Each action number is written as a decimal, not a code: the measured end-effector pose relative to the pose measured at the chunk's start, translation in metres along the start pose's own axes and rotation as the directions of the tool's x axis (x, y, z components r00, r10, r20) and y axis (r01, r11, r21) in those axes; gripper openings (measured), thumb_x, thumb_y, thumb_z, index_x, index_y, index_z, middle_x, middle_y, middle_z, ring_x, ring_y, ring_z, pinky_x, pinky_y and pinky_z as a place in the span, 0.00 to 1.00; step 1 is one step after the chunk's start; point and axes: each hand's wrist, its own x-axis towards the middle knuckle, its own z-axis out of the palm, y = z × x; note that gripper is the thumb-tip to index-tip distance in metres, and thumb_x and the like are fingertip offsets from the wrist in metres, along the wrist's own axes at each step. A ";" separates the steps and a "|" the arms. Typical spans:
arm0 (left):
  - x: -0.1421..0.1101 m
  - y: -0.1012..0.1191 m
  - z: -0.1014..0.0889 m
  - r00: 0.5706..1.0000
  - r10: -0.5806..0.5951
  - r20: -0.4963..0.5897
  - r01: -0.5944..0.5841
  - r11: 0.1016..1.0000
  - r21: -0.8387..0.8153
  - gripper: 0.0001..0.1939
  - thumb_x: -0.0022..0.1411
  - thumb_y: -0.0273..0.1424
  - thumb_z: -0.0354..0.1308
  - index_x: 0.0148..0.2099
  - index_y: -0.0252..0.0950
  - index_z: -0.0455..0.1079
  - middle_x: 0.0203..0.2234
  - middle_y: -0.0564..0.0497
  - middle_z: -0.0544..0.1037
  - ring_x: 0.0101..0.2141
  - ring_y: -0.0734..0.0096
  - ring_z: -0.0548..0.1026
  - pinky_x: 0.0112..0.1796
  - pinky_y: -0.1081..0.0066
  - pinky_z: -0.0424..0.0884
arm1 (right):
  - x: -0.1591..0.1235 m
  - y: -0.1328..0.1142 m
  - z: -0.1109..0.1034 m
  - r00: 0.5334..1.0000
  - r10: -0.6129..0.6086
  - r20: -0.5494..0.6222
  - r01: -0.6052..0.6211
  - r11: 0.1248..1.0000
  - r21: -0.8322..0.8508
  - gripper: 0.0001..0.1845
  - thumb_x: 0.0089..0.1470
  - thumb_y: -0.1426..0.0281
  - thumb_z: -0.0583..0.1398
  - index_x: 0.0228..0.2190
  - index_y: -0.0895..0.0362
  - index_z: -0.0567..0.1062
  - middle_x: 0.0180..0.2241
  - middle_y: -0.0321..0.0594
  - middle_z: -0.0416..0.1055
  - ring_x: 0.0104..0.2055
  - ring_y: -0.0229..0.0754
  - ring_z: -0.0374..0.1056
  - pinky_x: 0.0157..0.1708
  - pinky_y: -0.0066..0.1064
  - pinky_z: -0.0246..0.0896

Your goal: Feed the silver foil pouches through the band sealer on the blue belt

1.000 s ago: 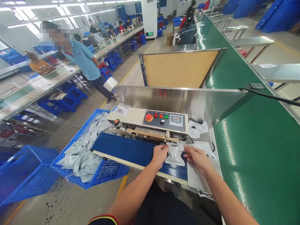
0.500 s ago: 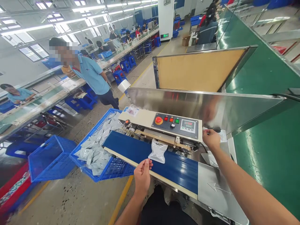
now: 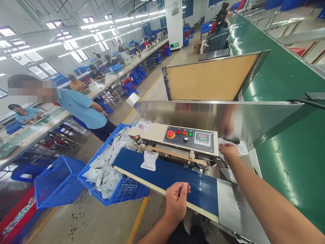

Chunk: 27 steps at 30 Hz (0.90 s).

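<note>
Judged well under way: to be seen in basket [image 3: 134, 189], left of left grip [image 3: 177, 200] and past the belt's left end, a large heap [image 3: 108, 171] of pouches. Also noted: one pouch [image 3: 150, 160] on belt [image 3: 175, 176], ahead and left of left grip, well apart from it; past mid-belt toward the basket, not yet off. Upper edge at bar [image 3: 172, 152]; whether caught under it, cannot tell. Left over, at least: a few loose pouches [image 3: 243, 148] just beside right grip [image 3: 230, 150], partly hidden, not countable. Left grip loosely closed over the belt's near edge, thumb against curled fingers, nothing visible between. Right grip at the right end of machine [image 3: 152, 130], fingertips partly hidden; whether grasping anything or released, cannot tell. Materials: pouch pale, silvery, soft-looking, with narrowed waist and flared lower end. Heap similar in tone, crinkled, glossy. Belt dark blue, flat, smooth, faintly shiny toward left grip. Machine long and boxy, cream housing, with dark panel [image 3: 189, 138] and round red button [image 3: 170, 134], left of right grip. Right of left grip, flat plate [image 3: 233, 200], grey metal with dull sheen. Behind right grip, upright screen [image 3: 182, 112], brushed metal, with a blurred reflection. Basket of blue plastic lattice; right of right grip, counter [image 3: 291, 162], green, smooth, streaked with glare.
</note>
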 end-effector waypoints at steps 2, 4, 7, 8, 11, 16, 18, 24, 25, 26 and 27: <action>-0.002 -0.004 -0.007 0.999 0.039 0.014 -0.039 0.998 0.038 0.25 0.74 0.51 0.61 0.44 0.34 0.86 0.36 0.40 0.87 0.36 0.60 0.86 0.40 0.65 0.84 | -0.013 0.002 -0.018 1.000 0.017 -0.016 -0.016 1.000 0.026 0.16 0.59 0.59 0.60 0.32 0.58 0.80 0.23 0.48 0.78 0.29 0.51 0.74 0.32 0.38 0.64; -0.002 -0.007 -0.010 0.997 0.069 0.035 -0.071 0.995 0.066 0.23 0.75 0.49 0.59 0.44 0.35 0.86 0.36 0.40 0.87 0.35 0.61 0.85 0.39 0.65 0.83 | -0.035 0.009 -0.048 0.996 -0.054 -0.068 0.060 0.995 0.076 0.24 0.61 0.52 0.57 0.39 0.59 0.82 0.27 0.49 0.80 0.32 0.53 0.76 0.35 0.40 0.65; 0.004 -0.001 -0.002 0.984 0.157 0.089 -0.166 0.980 0.112 0.20 0.77 0.45 0.58 0.44 0.36 0.85 0.36 0.42 0.87 0.34 0.63 0.84 0.38 0.67 0.82 | -0.080 0.024 -0.107 0.946 -0.259 -0.192 0.285 0.951 0.121 0.36 0.62 0.43 0.55 0.48 0.60 0.83 0.31 0.50 0.82 0.36 0.55 0.78 0.40 0.42 0.69; 0.007 0.004 0.005 0.972 0.203 0.115 -0.217 0.968 0.126 0.19 0.77 0.43 0.58 0.45 0.37 0.85 0.37 0.42 0.87 0.35 0.63 0.84 0.39 0.67 0.82 | -0.098 0.029 -0.126 0.922 -0.310 -0.230 0.341 0.934 0.109 0.37 0.62 0.42 0.56 0.48 0.60 0.84 0.33 0.51 0.82 0.36 0.54 0.78 0.41 0.42 0.70; 0.019 0.020 0.035 0.920 0.329 0.213 -0.362 0.921 0.141 0.18 0.77 0.42 0.57 0.56 0.38 0.82 0.47 0.40 0.87 0.48 0.57 0.84 0.50 0.61 0.82 | -0.151 0.038 -0.167 0.892 -0.366 -0.265 0.397 0.915 0.075 0.34 0.60 0.42 0.59 0.44 0.58 0.85 0.32 0.47 0.82 0.33 0.51 0.77 0.38 0.39 0.72; 0.029 0.034 0.085 0.824 0.329 0.462 -0.394 0.918 0.049 0.27 0.76 0.46 0.57 0.67 0.37 0.76 0.63 0.36 0.80 0.64 0.47 0.76 0.67 0.51 0.71 | -0.222 0.046 -0.175 0.933 -0.358 -0.029 0.355 0.908 0.223 0.26 0.60 0.44 0.62 0.36 0.53 0.85 0.30 0.41 0.82 0.29 0.46 0.75 0.32 0.34 0.70; 0.026 0.031 0.096 0.792 0.270 0.547 -0.309 0.951 -0.022 0.24 0.76 0.48 0.55 0.54 0.36 0.84 0.49 0.39 0.87 0.52 0.51 0.83 0.58 0.57 0.77 | -0.238 0.052 -0.168 0.956 -0.292 0.020 0.274 0.916 0.294 0.26 0.59 0.44 0.63 0.35 0.53 0.83 0.28 0.41 0.81 0.28 0.45 0.74 0.30 0.32 0.69; 0.028 0.001 0.104 0.923 -0.185 0.338 0.182 0.982 0.041 0.30 0.65 0.53 0.62 0.19 0.37 0.65 0.15 0.58 0.57 0.22 0.76 0.55 0.25 0.71 0.51 | -0.234 0.068 -0.146 0.961 0.134 0.242 -0.231 0.872 0.432 0.31 0.44 0.41 0.71 0.34 0.56 0.82 0.21 0.38 0.74 0.23 0.41 0.67 0.24 0.31 0.64; 0.033 -0.004 0.104 0.924 -0.259 0.282 0.259 0.965 0.038 0.30 0.61 0.53 0.64 0.18 0.38 0.63 0.14 0.58 0.55 0.21 0.76 0.52 0.25 0.71 0.49 | -0.228 0.067 -0.140 0.938 0.190 0.291 -0.311 0.831 0.460 0.32 0.41 0.42 0.72 0.34 0.57 0.81 0.20 0.37 0.73 0.22 0.40 0.65 0.23 0.30 0.62; 0.038 -0.008 0.105 0.921 -0.310 0.238 0.312 0.950 0.030 0.29 0.58 0.53 0.66 0.18 0.38 0.63 0.14 0.59 0.55 0.21 0.77 0.52 0.25 0.71 0.48 | -0.222 0.065 -0.132 0.915 0.227 0.334 -0.373 0.791 0.484 0.33 0.37 0.43 0.74 0.34 0.57 0.81 0.19 0.36 0.72 0.21 0.38 0.64 0.21 0.29 0.60; 0.044 -0.011 0.105 0.919 -0.337 0.203 0.340 0.940 0.019 0.29 0.56 0.53 0.67 0.18 0.38 0.64 0.14 0.59 0.55 0.21 0.77 0.52 0.25 0.71 0.48 | -0.217 0.061 -0.123 0.898 0.246 0.366 -0.412 0.762 0.500 0.33 0.36 0.44 0.75 0.34 0.57 0.81 0.18 0.35 0.71 0.20 0.37 0.62 0.20 0.28 0.58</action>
